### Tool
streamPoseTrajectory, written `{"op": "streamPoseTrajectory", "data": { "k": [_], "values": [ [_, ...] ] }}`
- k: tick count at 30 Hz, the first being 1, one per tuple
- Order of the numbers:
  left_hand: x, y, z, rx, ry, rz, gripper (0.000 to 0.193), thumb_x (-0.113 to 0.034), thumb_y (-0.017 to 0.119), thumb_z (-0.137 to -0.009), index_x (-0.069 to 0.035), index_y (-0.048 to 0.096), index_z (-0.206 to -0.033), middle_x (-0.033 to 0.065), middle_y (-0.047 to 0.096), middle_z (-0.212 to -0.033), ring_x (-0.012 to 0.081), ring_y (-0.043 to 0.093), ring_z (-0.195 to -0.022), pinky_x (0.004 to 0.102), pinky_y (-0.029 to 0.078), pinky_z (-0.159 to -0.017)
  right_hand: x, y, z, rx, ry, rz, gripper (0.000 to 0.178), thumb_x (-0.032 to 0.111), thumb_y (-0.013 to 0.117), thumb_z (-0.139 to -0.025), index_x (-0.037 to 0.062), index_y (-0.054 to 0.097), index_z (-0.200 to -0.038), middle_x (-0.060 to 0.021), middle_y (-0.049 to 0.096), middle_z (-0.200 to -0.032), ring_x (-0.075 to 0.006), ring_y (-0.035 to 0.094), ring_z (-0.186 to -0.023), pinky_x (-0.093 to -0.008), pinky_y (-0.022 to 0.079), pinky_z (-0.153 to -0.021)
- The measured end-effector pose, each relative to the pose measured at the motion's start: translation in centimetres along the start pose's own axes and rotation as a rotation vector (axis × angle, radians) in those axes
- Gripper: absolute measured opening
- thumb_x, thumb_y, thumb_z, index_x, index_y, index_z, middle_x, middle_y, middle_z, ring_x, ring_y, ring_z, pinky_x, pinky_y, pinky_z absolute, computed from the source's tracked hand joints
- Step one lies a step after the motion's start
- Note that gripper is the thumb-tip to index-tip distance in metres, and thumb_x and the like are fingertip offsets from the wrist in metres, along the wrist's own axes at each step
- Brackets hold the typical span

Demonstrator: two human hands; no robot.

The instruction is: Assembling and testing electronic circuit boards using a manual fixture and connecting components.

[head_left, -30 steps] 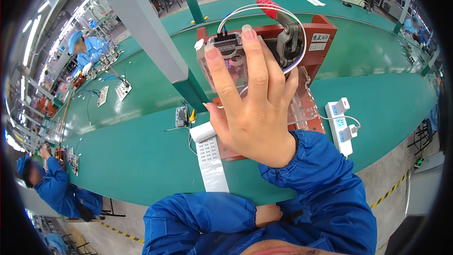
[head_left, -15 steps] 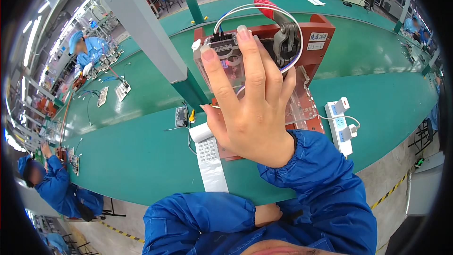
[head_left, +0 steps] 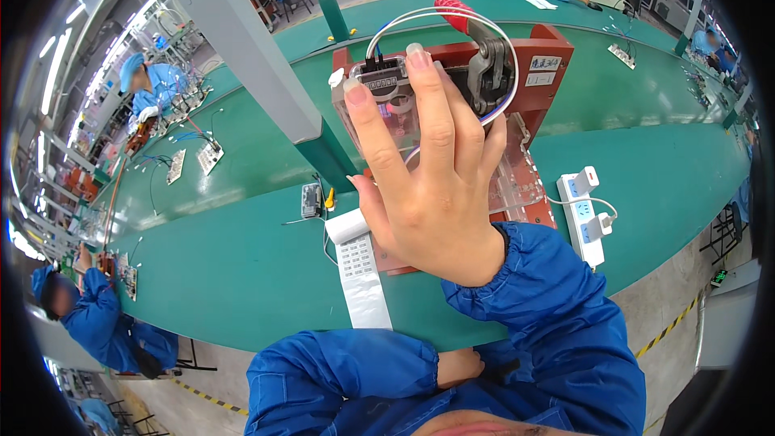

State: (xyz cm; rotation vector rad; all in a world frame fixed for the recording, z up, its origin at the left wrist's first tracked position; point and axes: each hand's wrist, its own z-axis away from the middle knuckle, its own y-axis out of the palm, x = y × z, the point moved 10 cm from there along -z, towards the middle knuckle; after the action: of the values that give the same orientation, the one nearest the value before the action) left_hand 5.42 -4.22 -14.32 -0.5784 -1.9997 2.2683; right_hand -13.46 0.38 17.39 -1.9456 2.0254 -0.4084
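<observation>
My right hand lies spread over a red fixture, its fingers stretched apart. Its index and middle fingertips rest at the top of a clear plastic case, beside a small counter with wires. A toggle clamp with a red grip stands just beyond the fingers, and white wires loop around it. The palm hides much of the fixture's middle. My left hand is low, near the table's front edge by my right sleeve; its fingers are hidden.
A label roll trails toward the front edge. Left of it sit a small grey device and a yellow-tipped part. A white power strip lies right. A grey post rises behind; circuit boards lie farther off. Co-workers sit around.
My right hand stays almost still on the fixture. At the far right a circuit board has come into view on the green line, and a co-worker's arm at the back has lowered toward a mouse.
</observation>
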Motion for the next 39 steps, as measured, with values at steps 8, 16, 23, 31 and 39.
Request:
{"op": "streamPoseTrajectory", "data": {
  "k": [8,16,23,31,39],
  "values": [
    [-0.1,1.2,-0.2,0.083,0.07,0.162,0.02,-0.015,0.069,-0.073,-0.003,0.07,-0.089,0.0183,0.068,-0.088,0.034,0.067,-0.082,0.0485,0.051,-0.068,0.0,0.0,0.0,0.012,0.006,-0.022,0.081,0.023,0.074,-0.069,0.0146,0.05,-0.146,-0.0276,0.031,-0.152,-0.0402,0.04,-0.131,-0.0624,0.025,-0.101],
    [0.2,2.3,-0.3,0.156,0.07,0.235,0.024,-0.018,0.069,-0.073,-0.001,0.069,-0.091,0.0209,0.068,-0.089,0.0359,0.068,-0.083,0.0494,0.052,-0.07,0.0,-0.1,-0.1,0.012,-0.002,-0.024,0.081,0.023,0.074,-0.069,0.014,0.05,-0.146,-0.0287,0.031,-0.152,-0.0404,0.039,-0.131,-0.0634,0.025,-0.1],
    [-0.1,1.5,-0.2,0.127,0.072,0.185,0.023,-0.018,0.069,-0.073,-0.001,0.07,-0.089,0.0201,0.068,-0.087,0.035,0.068,-0.082,0.0496,0.052,-0.069,0.0,-0.1,0.0,-0.006,-0.014,0.001,0.079,0.019,0.073,-0.069,0.0135,0.052,-0.145,-0.0285,0.032,-0.152,-0.0396,0.04,-0.13,-0.0605,0.026,-0.1],
    [0.1,0.9,0.1,-0.02,0.038,0.013,0.011,-0.014,0.066,-0.072,-0.01,0.069,-0.081,0.0055,0.066,-0.077,0.024,0.067,-0.076,0.0402,0.054,-0.061,-0.1,-0.5,-0.1,-0.067,-0.025,-0.01,0.074,0.003,0.06,-0.069,0.0108,0.053,-0.143,-0.0282,0.039,-0.147,-0.0372,0.046,-0.125,-0.0558,0.027,-0.102],
    [0.0,0.1,0.2,-0.016,0.062,0.053,0.011,-0.014,0.066,-0.071,-0.011,0.069,-0.081,0.0054,0.066,-0.077,0.0238,0.066,-0.075,0.0392,0.053,-0.064,-1.5,-2.4,0.3,-0.19,-0.011,-0.463,0.068,0.0,0.055,-0.075,-0.0087,0.04,-0.14,-0.0339,0.039,-0.147,-0.0444,0.042,-0.134,-0.05,0.023,-0.115]
  ]
}}
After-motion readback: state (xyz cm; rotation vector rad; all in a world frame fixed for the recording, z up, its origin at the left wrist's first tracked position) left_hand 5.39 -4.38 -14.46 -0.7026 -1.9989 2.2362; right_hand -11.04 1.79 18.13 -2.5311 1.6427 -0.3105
